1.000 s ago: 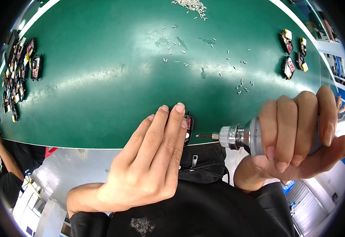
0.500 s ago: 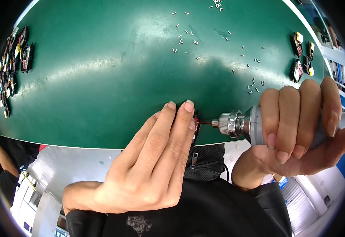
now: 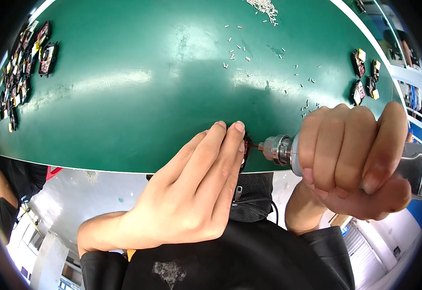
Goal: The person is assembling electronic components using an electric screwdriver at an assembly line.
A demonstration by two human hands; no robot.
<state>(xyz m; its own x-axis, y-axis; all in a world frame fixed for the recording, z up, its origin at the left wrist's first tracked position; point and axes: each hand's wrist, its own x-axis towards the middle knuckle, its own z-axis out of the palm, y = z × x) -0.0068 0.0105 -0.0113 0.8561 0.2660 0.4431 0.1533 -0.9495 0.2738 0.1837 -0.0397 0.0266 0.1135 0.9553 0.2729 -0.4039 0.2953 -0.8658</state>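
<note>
My left hand [image 3: 189, 193] lies over a small black device [image 3: 246, 150], fingers stretched side by side and holding it down at the table's near edge. Only the device's right side shows, with some red inside; the fingers hide the rest. My right hand [image 3: 351, 150] is wrapped round the grey body of an electric screwdriver [image 3: 281, 151], held level and pointing left. Its thin reddish bit [image 3: 255, 146] reaches the device's right side. I cannot make out a screw at the tip.
Loose silver screws [image 3: 238, 47] are scattered on the green table [image 3: 124, 116], with a heap of screws [image 3: 264, 7] at the far edge. Open black devices [image 3: 20, 72] crowd the left; several similar devices [image 3: 358, 63] lie at the right. Another person's arm [image 3: 2, 180] shows at far left.
The screwdriver has come closer to the device, and less of its bit shows. My right hand has turned slightly. My left hand keeps its hold; the whole view has shifted a little.
</note>
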